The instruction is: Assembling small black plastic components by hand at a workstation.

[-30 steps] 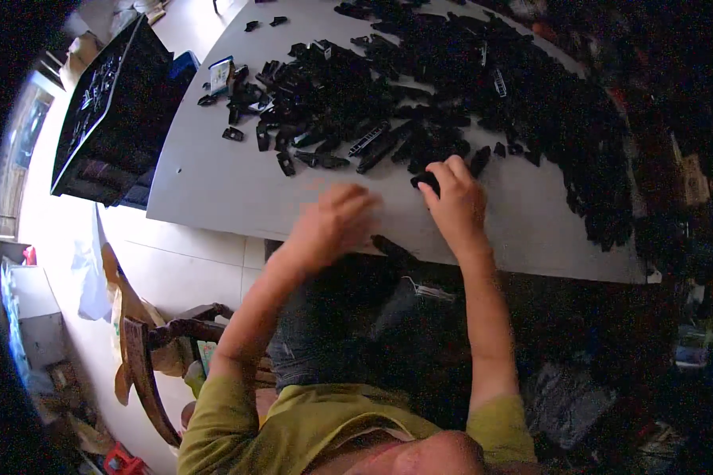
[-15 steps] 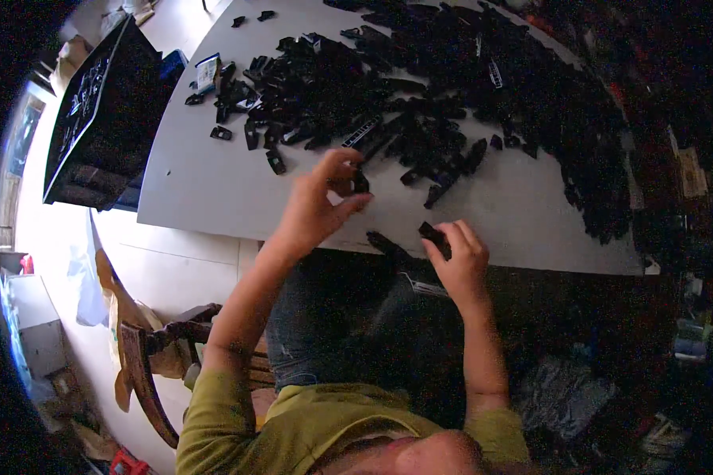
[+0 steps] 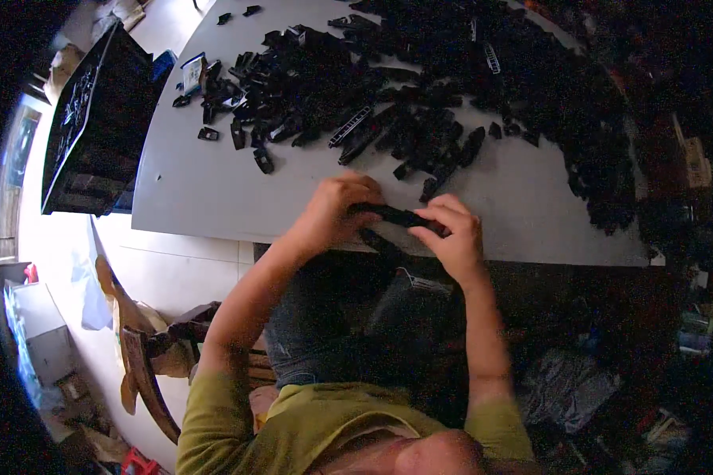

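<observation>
Over the table's near edge, my left hand [image 3: 342,207] and my right hand [image 3: 453,237] are both closed on a long black plastic part [image 3: 392,214]. It spans the gap between my fingers; whether it is one piece or two pressed together I cannot tell. My right thumb and fingers pinch its right end, while the left end is partly hidden by my left hand. Just below it, another dark elongated piece [image 3: 382,242] lies at the table edge. Beyond my hands spreads a big heap of black plastic parts [image 3: 317,79].
A ladder-like slotted strip [image 3: 349,127] lies at the heap's near side. The grey-white table [image 3: 198,190] has a small packet [image 3: 192,73] at its left. A black crate [image 3: 95,127] stands left of the table, and a wooden chair [image 3: 146,356] is at lower left.
My hands have come together from apart, each with a black piece, and a long black part now spans them. My left hand moved nearer and right; the view shifted slightly.
</observation>
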Action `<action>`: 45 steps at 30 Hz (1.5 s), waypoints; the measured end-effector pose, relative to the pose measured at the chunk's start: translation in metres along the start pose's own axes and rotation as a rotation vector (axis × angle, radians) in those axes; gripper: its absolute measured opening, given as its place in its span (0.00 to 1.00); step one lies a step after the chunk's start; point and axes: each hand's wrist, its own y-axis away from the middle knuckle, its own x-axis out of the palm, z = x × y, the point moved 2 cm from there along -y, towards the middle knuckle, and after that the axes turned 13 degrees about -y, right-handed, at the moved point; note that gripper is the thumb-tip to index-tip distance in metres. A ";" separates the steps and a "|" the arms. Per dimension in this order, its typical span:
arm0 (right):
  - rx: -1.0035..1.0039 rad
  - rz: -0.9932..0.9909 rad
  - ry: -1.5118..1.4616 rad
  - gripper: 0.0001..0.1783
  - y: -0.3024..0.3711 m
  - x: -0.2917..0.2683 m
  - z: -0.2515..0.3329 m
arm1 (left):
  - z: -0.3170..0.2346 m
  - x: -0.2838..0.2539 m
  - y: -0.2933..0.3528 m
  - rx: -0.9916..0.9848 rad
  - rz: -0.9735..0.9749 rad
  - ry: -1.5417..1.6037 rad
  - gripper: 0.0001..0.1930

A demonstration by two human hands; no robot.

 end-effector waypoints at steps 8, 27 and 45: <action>-0.143 -0.004 0.101 0.15 -0.005 0.010 0.012 | -0.010 0.002 0.006 0.040 0.057 0.000 0.11; -0.433 -0.016 0.381 0.10 -0.016 0.018 0.037 | -0.011 -0.010 0.010 -0.145 -0.073 -0.433 0.12; -0.087 -0.059 0.067 0.16 0.006 0.011 0.011 | -0.003 -0.003 0.002 -0.037 0.041 -0.049 0.13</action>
